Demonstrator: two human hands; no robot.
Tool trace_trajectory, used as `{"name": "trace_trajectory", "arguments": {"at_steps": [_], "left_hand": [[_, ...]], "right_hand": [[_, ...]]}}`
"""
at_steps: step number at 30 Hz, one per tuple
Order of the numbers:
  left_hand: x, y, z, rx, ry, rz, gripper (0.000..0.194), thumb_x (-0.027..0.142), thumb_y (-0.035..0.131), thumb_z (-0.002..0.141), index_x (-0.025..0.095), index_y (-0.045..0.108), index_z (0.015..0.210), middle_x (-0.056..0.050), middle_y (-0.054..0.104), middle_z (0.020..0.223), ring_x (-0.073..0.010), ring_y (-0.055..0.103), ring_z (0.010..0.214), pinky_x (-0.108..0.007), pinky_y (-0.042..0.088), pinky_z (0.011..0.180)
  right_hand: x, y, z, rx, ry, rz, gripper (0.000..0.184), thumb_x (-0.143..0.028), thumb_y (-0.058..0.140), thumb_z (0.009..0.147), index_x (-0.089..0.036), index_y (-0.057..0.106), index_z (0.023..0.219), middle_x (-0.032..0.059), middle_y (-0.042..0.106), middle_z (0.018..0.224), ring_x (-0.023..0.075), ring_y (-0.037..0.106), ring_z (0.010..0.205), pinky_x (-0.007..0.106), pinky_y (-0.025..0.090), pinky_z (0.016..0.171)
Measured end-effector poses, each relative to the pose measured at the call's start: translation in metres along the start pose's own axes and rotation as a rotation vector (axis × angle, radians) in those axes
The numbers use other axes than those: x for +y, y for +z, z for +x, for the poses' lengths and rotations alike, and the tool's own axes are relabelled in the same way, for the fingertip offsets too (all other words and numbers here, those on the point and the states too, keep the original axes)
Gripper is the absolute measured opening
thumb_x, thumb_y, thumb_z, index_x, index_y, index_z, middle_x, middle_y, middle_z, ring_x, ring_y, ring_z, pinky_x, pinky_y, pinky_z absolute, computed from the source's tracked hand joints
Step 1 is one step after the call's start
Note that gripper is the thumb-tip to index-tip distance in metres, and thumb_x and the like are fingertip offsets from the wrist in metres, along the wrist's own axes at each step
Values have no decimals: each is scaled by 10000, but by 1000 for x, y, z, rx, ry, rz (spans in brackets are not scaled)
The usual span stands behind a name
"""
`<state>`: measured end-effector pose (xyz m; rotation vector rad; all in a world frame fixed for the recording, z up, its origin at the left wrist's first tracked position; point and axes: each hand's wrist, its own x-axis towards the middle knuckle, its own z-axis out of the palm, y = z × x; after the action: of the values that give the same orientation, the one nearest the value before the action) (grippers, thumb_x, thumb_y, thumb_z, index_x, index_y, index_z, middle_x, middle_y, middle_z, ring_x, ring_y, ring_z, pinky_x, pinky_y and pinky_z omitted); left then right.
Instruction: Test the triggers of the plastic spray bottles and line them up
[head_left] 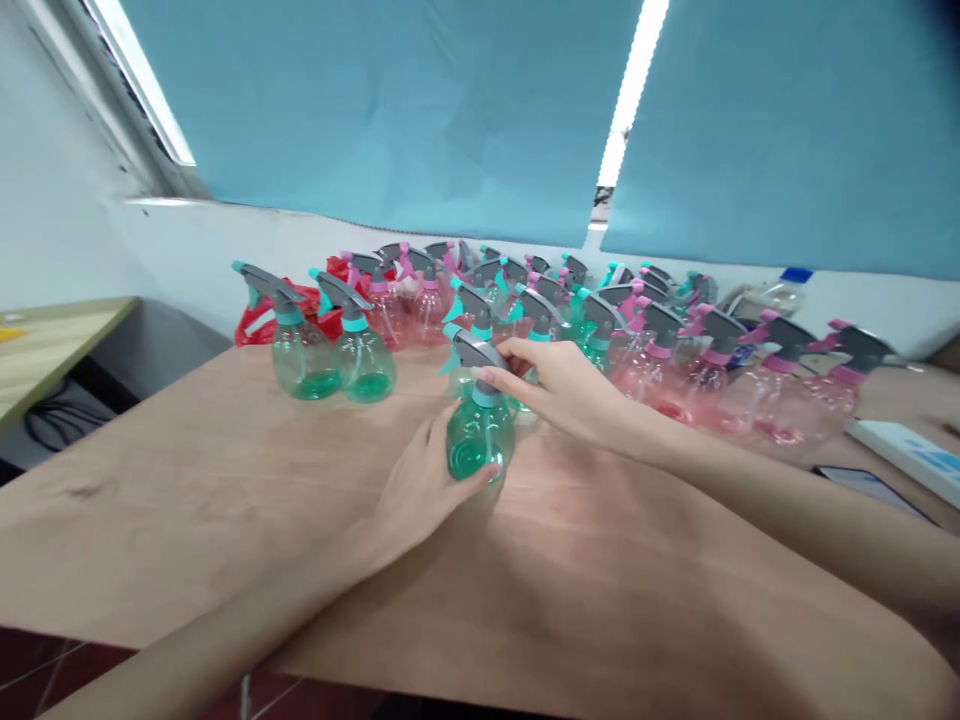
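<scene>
Head view: green spray bottle (pixel 480 440) upright between both hands, well in from the counter's (pixel 225 540) near edge; can't tell if base touches wood. Left hand (pixel 420 475) curled round bottle body from the left, thumb across front. Right hand (pixel 559 385) pinching near the grey spray head (pixel 480 350), thumb and finger at its right side. Two green-tinted bottles, outer one (pixel 304 360) and inner one (pixel 365 365), stand to the left, apart from left hand. Crowded bottles right behind; pink bottles (pixel 780 390) extend right, beyond right forearm. Counter's left edge slants toward side table (pixel 67 340). Wood surface stretches left and toward near edge. Phone (pixel 874 490) far right.
</scene>
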<state>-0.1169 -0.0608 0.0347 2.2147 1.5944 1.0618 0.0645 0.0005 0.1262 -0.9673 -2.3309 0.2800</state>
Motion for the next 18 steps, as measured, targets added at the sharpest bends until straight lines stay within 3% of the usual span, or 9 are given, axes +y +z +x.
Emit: {"name": "trace_trajectory", "arguments": {"at_steps": [3,6,9,14,18], "left_hand": [[14,17,-3,-72,9,-105,670,464,680,824,296,360,1389,-81,502,1380,-327,488,1253,-520,442,988],[24,32,-6,-147,39,-207,720,438,705,814,294,323,1407,-84,462,1418,-305,451,1295,-505,410,1032],[33,48,-6,-198,48,-269,751,422,707,820,294,283,1426,-94,455,1411,-302,447,1299,-504,412,1030],[57,75,5,-269,119,-344,781,464,690,831,312,235,1447,-96,382,1472,-316,390,1343,-515,389,1055],[73,94,17,-284,237,-390,814,501,682,829,325,199,1460,-72,341,1505,-322,316,1384,-514,320,1105]], "right_hand": [[21,-13,-27,1,-83,147,346,-535,536,881,-195,597,886,0,647,792,125,560,660,261,393,603],[41,-20,-55,-47,-88,229,339,-478,649,821,-207,580,1013,33,672,1004,174,629,855,278,463,710],[56,-19,-77,-38,-42,301,502,-442,741,743,-218,532,1140,56,650,1113,217,624,981,338,494,822],[68,-12,-95,106,57,425,580,-415,756,719,-208,505,1199,72,628,1079,215,628,911,360,532,747],[74,-14,-99,227,115,573,461,-394,716,760,-233,528,1149,53,630,1105,201,645,931,360,555,780]]}}
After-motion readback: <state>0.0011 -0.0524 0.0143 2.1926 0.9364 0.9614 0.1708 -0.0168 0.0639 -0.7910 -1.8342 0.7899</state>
